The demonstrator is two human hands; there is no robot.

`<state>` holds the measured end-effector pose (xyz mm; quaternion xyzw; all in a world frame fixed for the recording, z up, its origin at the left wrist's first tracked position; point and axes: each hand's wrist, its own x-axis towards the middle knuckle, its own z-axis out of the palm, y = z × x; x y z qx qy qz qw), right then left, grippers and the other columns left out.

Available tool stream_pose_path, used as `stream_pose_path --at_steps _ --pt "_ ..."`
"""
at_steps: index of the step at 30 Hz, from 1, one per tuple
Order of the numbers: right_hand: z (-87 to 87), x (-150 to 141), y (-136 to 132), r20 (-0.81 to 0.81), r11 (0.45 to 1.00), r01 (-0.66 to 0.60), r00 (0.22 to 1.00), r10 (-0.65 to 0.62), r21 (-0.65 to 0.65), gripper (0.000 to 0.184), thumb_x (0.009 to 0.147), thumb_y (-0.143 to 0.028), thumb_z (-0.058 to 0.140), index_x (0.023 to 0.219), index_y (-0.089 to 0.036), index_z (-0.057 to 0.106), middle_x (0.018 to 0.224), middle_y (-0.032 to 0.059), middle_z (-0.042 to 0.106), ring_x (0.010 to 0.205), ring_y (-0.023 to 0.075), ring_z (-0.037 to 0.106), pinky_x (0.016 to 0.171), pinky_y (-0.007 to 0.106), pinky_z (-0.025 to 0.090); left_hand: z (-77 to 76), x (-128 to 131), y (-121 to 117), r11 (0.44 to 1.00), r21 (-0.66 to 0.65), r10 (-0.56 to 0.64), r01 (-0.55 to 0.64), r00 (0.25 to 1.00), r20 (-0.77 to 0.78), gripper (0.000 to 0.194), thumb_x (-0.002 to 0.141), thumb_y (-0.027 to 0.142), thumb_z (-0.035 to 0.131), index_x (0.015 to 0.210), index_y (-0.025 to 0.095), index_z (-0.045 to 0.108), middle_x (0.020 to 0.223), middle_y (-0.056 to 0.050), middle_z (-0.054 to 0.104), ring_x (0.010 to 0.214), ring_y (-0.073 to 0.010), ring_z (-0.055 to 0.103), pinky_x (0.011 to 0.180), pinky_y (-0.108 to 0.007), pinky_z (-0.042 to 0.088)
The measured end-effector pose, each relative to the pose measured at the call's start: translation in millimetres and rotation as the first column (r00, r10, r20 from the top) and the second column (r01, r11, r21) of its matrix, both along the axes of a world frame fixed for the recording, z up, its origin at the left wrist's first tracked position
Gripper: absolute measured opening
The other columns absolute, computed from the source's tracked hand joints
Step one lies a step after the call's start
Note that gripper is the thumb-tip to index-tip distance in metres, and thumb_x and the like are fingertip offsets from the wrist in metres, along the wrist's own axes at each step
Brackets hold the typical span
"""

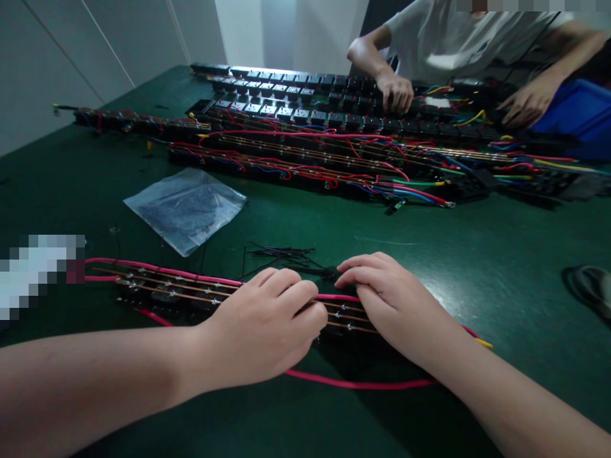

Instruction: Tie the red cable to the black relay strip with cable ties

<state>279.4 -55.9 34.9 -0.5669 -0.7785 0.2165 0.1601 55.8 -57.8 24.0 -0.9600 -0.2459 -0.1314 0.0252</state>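
Observation:
A black strip [157, 294] lies in front of me, with thin copper-coloured rods and a thick red wire [143, 264] along its top. My left hand [274, 318] is curled over the middle of this strip, fingers bent down and tips hidden. Just to its right, my right hand [389, 292] arches above the strip, its forefingers stretched left and slightly apart. Their tips are beside the end of a loose pile of thin black cable ties [284, 254]. Several ties stand upright along the strip. The right thumb is hidden. A red wire loop [353, 385] hangs nearer to me.
A clear plastic bag [186, 207] lies on the green table [501, 254]. Beyond it are several long wired strips [267, 165] and rows of black blocks [286, 113]. Across the table, a person's hands [396, 92] touch parts beside a blue bin [575, 117].

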Motion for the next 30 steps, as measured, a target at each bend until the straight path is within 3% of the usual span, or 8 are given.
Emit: stream_pose_path --at_steps 15,30 --pt "0.7 -1.5 -1.8 0.066 0.991 -0.096 0.994 0.090 0.094 0.040 0.086 -0.008 0.038 0.095 -0.014 0.077 0.115 0.0086 0.074 0.106 0.0245 0.063 0.095 0.045 0.053 0.1 0.5 0.1 1.000 -0.008 0.003 -0.003 1.000 -0.002 0.009 0.095 0.029 0.047 0.096 0.021 0.051 0.104 -0.004 0.058 0.095 -0.0243 0.053 0.078 -0.041 0.049" --pt "2.3 -2.7 -1.7 0.118 0.994 -0.105 0.988 0.101 0.032 0.041 0.087 -0.009 0.040 0.105 -0.016 0.076 0.119 0.0073 0.072 0.109 0.0258 0.063 0.092 0.049 0.051 -0.5 0.0 1.0 1.000 -0.002 0.006 -0.006 1.000 0.005 0.009 0.095 0.027 0.047 0.095 0.020 0.053 0.104 -0.004 0.059 0.095 -0.0240 0.053 0.079 -0.041 0.048"
